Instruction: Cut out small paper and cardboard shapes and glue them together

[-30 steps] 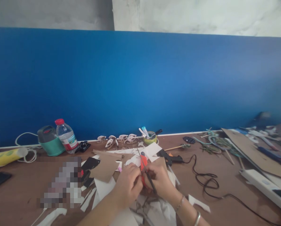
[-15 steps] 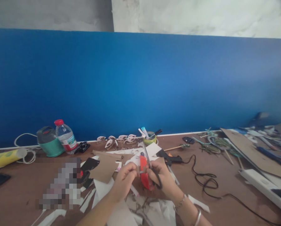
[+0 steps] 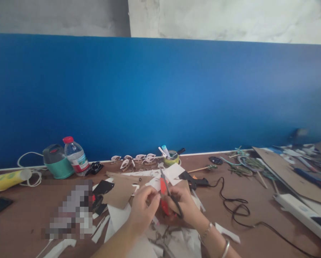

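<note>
My right hand [image 3: 185, 204], with bracelets at the wrist, is closed round black-handled scissors [image 3: 174, 200], their blades pointing up and away. A curved red piece [image 3: 164, 195] stands upright behind the scissors, against my right fingers. My left hand [image 3: 144, 206] is closed in a pinch just left of the red piece; whatever lies between its fingertips is too small to make out. Under both hands lie white paper sheets [image 3: 117, 216] and scraps, and a brown cardboard piece [image 3: 119, 193].
Along the blue partition [image 3: 160, 93] stand a water bottle [image 3: 75, 157], several white-and-black cutouts [image 3: 140, 158] and a green pen holder [image 3: 170, 161]. A black glue gun [image 3: 195, 180] trails its cord [image 3: 234, 202] rightward. At right are a power strip [image 3: 305, 215] and cardboard [image 3: 286, 175].
My left hand has shifted slightly, its fingers curling more. The red piece is now more covered by the scissors and my right fingers, and the scissors have tilted a little.
</note>
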Available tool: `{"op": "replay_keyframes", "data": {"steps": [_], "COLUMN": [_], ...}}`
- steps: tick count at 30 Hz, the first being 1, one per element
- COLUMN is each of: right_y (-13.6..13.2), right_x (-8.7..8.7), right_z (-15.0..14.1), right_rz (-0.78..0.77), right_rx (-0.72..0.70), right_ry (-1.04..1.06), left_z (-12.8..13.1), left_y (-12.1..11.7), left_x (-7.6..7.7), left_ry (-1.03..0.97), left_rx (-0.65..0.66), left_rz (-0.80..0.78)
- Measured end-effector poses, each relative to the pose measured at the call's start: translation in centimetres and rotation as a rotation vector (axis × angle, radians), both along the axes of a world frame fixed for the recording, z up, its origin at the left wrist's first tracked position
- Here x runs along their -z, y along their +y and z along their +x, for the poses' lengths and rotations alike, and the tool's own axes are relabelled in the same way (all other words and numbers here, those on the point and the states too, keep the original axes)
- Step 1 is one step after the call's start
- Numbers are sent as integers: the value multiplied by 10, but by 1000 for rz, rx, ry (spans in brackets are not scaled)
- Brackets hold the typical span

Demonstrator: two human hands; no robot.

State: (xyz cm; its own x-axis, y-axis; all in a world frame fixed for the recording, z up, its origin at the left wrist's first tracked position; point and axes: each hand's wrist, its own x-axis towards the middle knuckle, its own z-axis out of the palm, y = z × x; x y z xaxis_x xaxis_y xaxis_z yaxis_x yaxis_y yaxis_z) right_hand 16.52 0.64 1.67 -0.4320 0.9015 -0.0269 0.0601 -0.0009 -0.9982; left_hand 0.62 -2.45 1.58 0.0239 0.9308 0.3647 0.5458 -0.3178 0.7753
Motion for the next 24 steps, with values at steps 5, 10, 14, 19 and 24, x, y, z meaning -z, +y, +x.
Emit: {"op": "replay_keyframes", "data": {"steps": [5,10,14,19,24], "right_y": [-1,1,1,3,10], "right_x": [3,5,7,7,7], "right_z": [0,-1,-3,-3,2], "right_rz": [7,-35,-14,25,39], "right_rx": [-37,-14,-2,47,138], "right_ry": [-56,-36,5,11,3], "left_z": [2,1,1,0,-9], "left_y": [-1,-2,-5,-1,13], "left_x": [2,3,3,3,2], "left_ry": [36,103,303,173,-15], "left_rx": [89,84,38,-55,-92], "left_rz": [53,149,283,191,38]}}
